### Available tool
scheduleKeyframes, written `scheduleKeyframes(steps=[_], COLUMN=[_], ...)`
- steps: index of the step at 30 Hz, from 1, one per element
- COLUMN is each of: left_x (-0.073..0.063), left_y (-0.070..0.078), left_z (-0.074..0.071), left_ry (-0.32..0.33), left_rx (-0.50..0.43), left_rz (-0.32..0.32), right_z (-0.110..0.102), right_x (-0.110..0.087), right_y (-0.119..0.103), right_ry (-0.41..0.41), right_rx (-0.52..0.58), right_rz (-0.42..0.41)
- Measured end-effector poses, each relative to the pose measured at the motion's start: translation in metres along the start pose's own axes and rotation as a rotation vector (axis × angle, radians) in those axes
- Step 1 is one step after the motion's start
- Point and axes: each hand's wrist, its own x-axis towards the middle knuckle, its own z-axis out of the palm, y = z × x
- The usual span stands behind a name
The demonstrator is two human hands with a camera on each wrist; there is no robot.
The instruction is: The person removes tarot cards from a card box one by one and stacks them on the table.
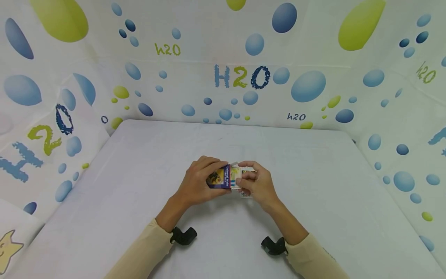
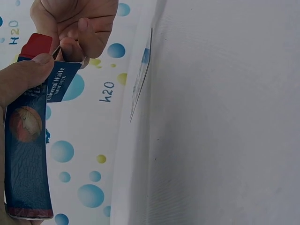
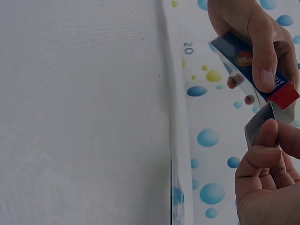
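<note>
My left hand (image 1: 198, 182) grips a tarot deck box (image 1: 216, 178) above the table, its thumb along one narrow side. The box is dark blue with a picture on its face and red at its end. At that end, a flap (image 2: 66, 77) lettered "Universal Waite Tarot Deck" stands folded out. My right hand (image 1: 260, 186) pinches the flap's edge between thumb and fingers; its grey inner side (image 3: 262, 123) faces the right wrist camera. Below the right hand a printed white card (image 1: 246, 195) is partly hidden; it also appears edge-on in the left wrist view.
A white cloth covers the table (image 1: 139, 162). Behind and at both sides hang white sheets (image 1: 195, 77) printed with blue and green drops and "H2O". Black wrist mounts (image 1: 184, 236) sit at both cuffs.
</note>
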Motion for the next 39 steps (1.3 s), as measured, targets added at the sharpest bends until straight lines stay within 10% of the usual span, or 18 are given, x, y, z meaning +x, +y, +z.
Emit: scheduleKeyframes(steps=[39], left_x=[-0.001], left_y=[-0.006], left_z=[-0.007], left_ry=[0.015], left_rx=[0.013], left_rz=[-0.038], right_z=[-0.014], right_x=[0.009], right_y=[0.007], right_ry=[0.056], right_rx=[-0.029], right_rz=[0.039])
